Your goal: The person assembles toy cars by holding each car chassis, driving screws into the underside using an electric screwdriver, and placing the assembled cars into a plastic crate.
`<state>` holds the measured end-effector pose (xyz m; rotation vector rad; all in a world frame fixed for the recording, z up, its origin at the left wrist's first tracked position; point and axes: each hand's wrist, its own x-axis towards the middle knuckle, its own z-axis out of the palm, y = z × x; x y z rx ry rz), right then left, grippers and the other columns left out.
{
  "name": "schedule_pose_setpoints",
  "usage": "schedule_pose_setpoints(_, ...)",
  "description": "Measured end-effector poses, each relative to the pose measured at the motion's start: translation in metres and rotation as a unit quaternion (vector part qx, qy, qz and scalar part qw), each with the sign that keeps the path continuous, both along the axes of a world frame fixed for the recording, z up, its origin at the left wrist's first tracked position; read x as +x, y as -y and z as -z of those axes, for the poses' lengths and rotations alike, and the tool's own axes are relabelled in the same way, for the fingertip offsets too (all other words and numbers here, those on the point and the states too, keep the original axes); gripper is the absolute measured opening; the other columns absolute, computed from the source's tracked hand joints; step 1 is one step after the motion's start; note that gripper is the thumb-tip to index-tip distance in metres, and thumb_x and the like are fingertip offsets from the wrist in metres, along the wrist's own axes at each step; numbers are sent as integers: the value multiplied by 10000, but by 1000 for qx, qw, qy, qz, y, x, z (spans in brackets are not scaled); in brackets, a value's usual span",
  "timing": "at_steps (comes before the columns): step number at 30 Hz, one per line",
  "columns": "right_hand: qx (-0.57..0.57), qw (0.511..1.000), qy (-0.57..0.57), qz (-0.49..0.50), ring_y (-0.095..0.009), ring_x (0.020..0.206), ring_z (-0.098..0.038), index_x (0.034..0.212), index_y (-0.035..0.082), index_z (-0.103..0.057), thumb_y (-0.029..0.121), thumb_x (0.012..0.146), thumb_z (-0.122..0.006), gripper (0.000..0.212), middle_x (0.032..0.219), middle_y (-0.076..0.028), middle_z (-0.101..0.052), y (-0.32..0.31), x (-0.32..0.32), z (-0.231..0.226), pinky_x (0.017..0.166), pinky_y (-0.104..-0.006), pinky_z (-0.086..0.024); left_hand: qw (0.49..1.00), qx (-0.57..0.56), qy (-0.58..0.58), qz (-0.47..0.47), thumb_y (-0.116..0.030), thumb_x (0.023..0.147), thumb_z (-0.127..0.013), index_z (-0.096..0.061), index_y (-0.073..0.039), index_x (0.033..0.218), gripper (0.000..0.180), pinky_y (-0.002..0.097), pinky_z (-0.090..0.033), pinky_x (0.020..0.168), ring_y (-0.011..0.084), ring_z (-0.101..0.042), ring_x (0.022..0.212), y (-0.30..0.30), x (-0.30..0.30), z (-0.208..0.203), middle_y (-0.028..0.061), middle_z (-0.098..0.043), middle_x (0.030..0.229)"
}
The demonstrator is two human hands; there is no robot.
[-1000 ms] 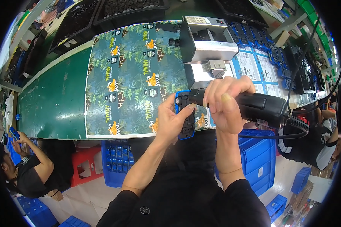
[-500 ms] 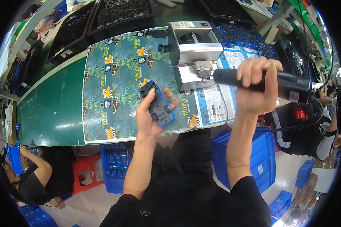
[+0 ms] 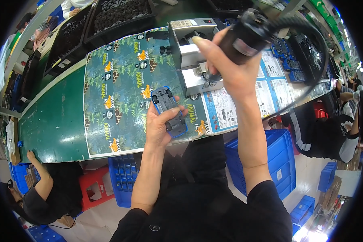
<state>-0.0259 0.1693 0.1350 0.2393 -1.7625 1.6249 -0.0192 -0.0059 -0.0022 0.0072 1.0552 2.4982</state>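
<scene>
A blue toy car (image 3: 164, 103) lies upside down in my left hand (image 3: 159, 127), its black chassis and wheels facing up. My left thumb presses across the chassis, with the fingers wrapped beneath. My right hand (image 3: 240, 76) grips a thick black electric screwdriver (image 3: 244, 40), which tilts with its cable end up and to the right. Its lower end is down at the front ledge of a silver metal screw feeder (image 3: 191, 80); whether the tip touches is hard to tell. Part of the feeder is hidden behind my right hand.
Patterned printed sheets (image 3: 125, 80) cover the green table (image 3: 56, 129). Black bins (image 3: 121, 22) of small dark parts stand at the back left. Several blue car parts (image 3: 288, 60) sit at the right. The screwdriver's black cable (image 3: 320, 52) loops on the right. Blue crates (image 3: 266, 161) stand below the table edge.
The screwdriver has swung from nearly level to steeply upright, its lower end shifting left to the feeder's ledge. My left thumb has moved down across the car's chassis.
</scene>
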Motion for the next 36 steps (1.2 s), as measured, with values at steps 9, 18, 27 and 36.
schedule_pose_setpoints(9,-193,945,-47,-261,-116,456,-419,906,51,-482,163,904,-564,138,607,-16,-440,6,56,11,479,-289,-410,999,-11,19,24,82,757,-680,-475,-59,1234,539,385,-586,717,232,-683,871,0,-5,0,120,-630,1107)
schedule_pose_setpoints(18,-192,945,4,-266,-116,470,-442,882,49,-481,161,874,-601,164,625,-30,-487,36,66,31,518,-292,-440,999,-15,28,23,82,759,-671,-481,-46,1206,502,368,-582,702,222,-684,836,0,-6,-3,116,-639,1080)
schedule_pose_setpoints(27,-151,959,23,-240,-126,471,-466,853,46,-469,161,832,-651,216,614,-35,-494,39,70,25,521,-292,-469,999,-8,34,30,73,775,-674,-498,-55,1237,511,378,-599,721,244,-684,901,0,-9,2,139,-647,1109)
schedule_pose_setpoints(36,-266,924,105,-253,-150,600,-545,794,43,-531,0,714,-767,253,662,-77,-575,46,68,31,615,-289,-461,997,-6,71,28,73,774,-650,-518,-26,1188,446,378,-582,748,231,-685,861,1,-15,-2,132,-657,1079)
